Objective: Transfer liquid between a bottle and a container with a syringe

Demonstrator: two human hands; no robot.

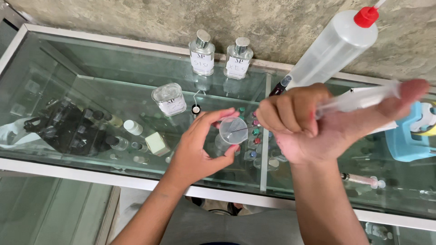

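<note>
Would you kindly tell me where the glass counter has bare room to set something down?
The widest free patch is the glass counter top left of the lying clear perfume bottle. Another lies between that bottle and the two upright clear bottles. It is crowded around the small clear measuring cup, both hands and the blue object.

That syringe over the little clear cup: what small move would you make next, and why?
Probably press the plunger gently. The right hand holds the syringe with its thumb on the plunger end, the needle tip reaches over the small clear cup, and the left hand steadies that cup above the glass counter.
</note>
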